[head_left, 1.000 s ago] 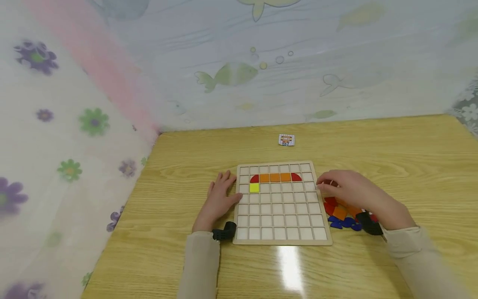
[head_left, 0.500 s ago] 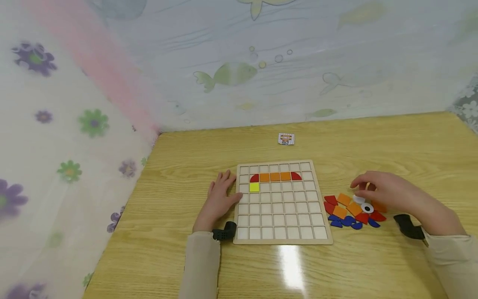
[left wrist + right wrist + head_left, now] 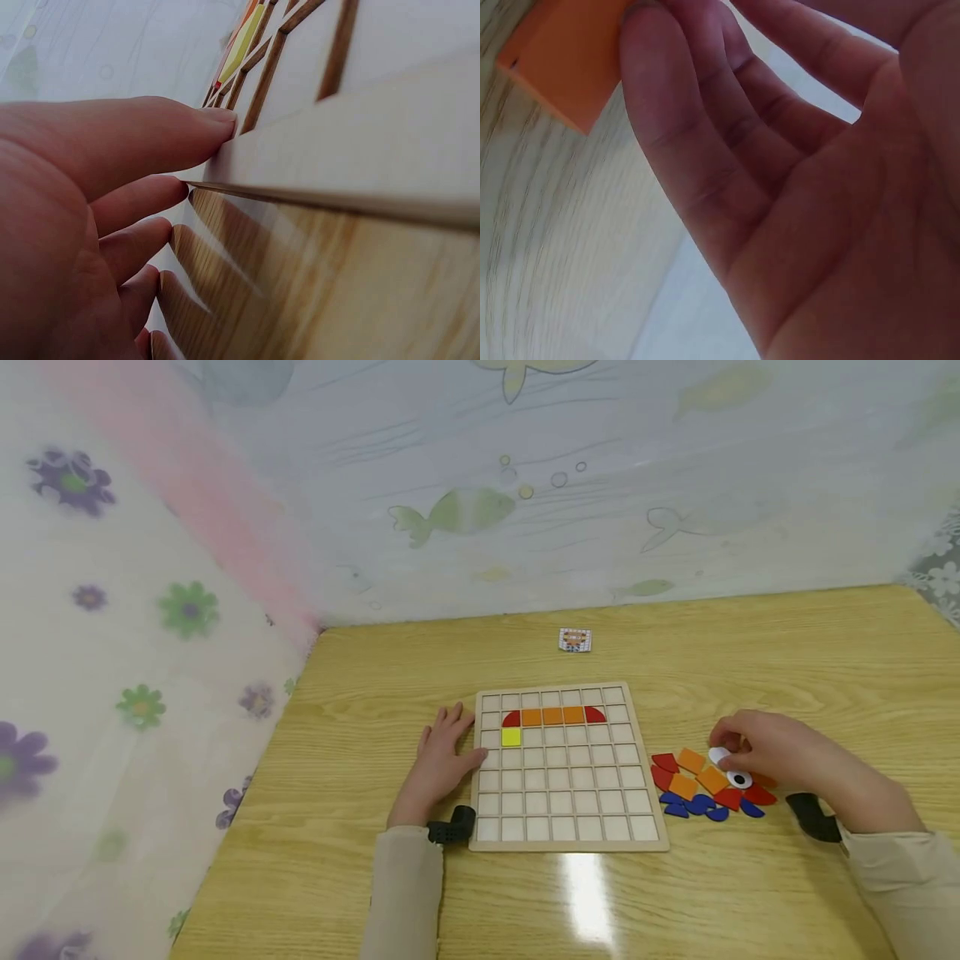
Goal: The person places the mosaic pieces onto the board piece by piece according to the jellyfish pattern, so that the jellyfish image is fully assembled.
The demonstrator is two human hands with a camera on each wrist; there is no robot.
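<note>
My left hand [image 3: 447, 757] lies at the left edge of a wooden grid board [image 3: 480, 793], its fingers spread on the table. The thumb [image 3: 180, 135] touches the board's rim. To the right of the board, my right hand [image 3: 787, 750] reaches over loose pieces with bent fingers; thumb and forefinger are right at a white round piece [image 3: 718, 756], and I cannot tell whether they pinch it. An orange square piece [image 3: 574, 64] shows by the fingertips in the right wrist view. On the board sit orange squares [image 3: 552, 717], red rounded pieces [image 3: 595, 715] and a yellow square [image 3: 511, 737].
Close to the right hand lie an eye piece [image 3: 738, 779], blue pieces [image 3: 699, 804] and a red piece [image 3: 663, 779]. A small pattern card [image 3: 575, 640] lies behind the board. Patterned walls border the table [image 3: 390, 668] at the back and left.
My right hand has moved right, away from the board's right edge, and come down to the white round piece among the loose pieces. The left hand stays put.
</note>
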